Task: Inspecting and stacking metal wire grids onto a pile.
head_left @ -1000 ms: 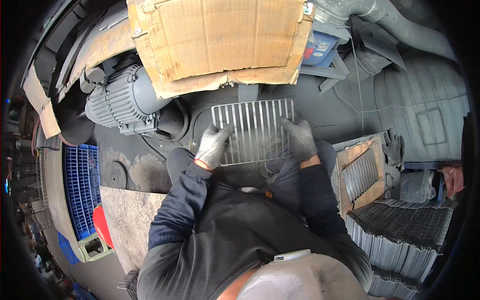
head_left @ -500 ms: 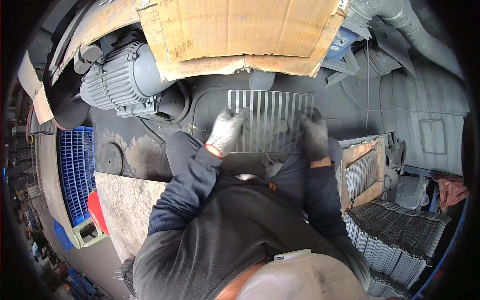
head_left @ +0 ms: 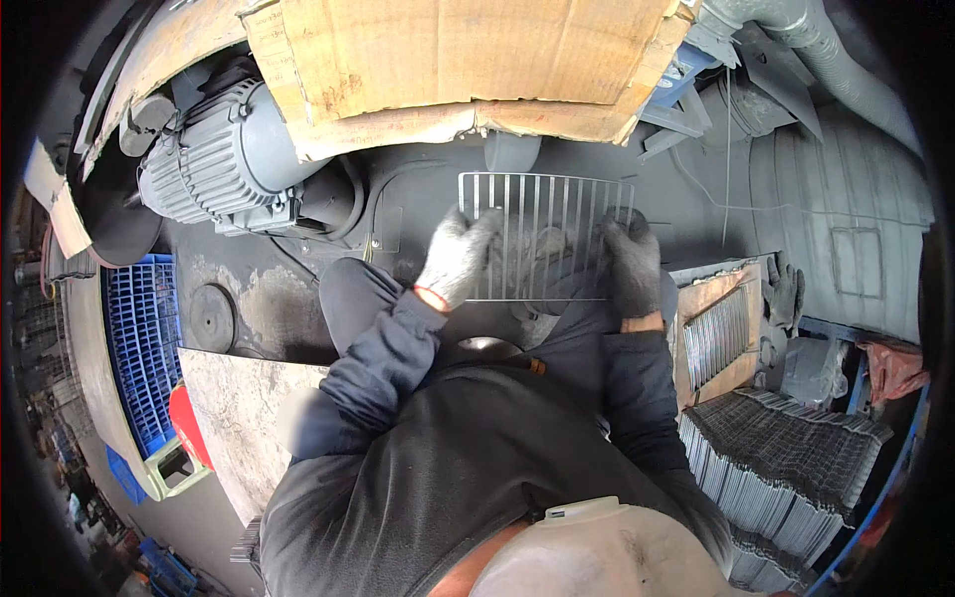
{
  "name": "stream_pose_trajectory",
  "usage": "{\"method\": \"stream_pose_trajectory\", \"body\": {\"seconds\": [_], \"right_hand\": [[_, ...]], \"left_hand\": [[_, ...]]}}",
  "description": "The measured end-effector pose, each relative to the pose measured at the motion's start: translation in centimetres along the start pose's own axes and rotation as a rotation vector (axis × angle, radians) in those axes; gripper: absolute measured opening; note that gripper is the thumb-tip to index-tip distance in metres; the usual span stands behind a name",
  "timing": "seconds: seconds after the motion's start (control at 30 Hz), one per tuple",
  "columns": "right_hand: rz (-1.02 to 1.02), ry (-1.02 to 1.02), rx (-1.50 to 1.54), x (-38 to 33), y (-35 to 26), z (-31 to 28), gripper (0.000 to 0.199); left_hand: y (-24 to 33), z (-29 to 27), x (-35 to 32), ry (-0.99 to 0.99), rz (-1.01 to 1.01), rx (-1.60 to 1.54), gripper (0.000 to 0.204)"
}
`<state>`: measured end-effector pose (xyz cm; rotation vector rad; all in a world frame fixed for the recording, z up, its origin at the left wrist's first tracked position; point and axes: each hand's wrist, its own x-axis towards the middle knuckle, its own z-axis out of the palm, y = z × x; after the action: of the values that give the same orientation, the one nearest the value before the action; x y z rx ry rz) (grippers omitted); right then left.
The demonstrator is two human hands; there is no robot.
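Observation:
Between my two gloved hands I hold a flat metal grate (head_left: pixel 537 239) with long parallel bars, out in front of my knees. My left hand (head_left: pixel 457 257), in a pale grey glove with a red cuff edge, is closed on the grate's left edge. The darker, dirtier glove of my right hand (head_left: pixel 631 264) grips the right edge. Through the gaps between the bars, the dark surface behind shows. Parts of the fingers on both hands are hidden by the bars.
Cardboard (head_left: pixel 477 60) hangs at the front, beside a grey electric motor (head_left: pixel 214 164) on the left. To my right are a tall stack of metal grates (head_left: pixel 786 448), a wooden board with a grate (head_left: pixel 718 333) and a dark glove (head_left: pixel 786 294). A blue plastic crate (head_left: pixel 144 338) stands left.
The grate's bars look thinner with wider gaps now, so its tilt has changed slightly. Both hands keep their hold. The whole view has shifted a little.

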<state>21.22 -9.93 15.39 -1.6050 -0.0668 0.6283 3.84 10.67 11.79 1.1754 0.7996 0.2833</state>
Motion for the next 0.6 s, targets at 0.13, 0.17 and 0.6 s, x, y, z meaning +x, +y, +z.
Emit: {"method": "stream_pose_trajectory", "body": {"seconds": [0.13, 0.17, 0.6], "right_hand": [[0.04, -0.055, -0.174, 2.1, 4.9, 4.5, 0.023], [0.04, -0.055, -0.178, 1.3, 4.4, 6.3, 0.023], [-0.118, -0.025, 0.059, 0.7, 0.3, 2.6, 0.027]], "left_hand": [[1.2, -5.3, -1.7, 0.159, -0.122, 0.014, 0.031], [0.9, -6.7, -2.0, 0.181, -0.065, -0.133, 0.031], [1.4, -2.2, -1.1, 0.109, -0.101, 0.017, 0.029]]}}
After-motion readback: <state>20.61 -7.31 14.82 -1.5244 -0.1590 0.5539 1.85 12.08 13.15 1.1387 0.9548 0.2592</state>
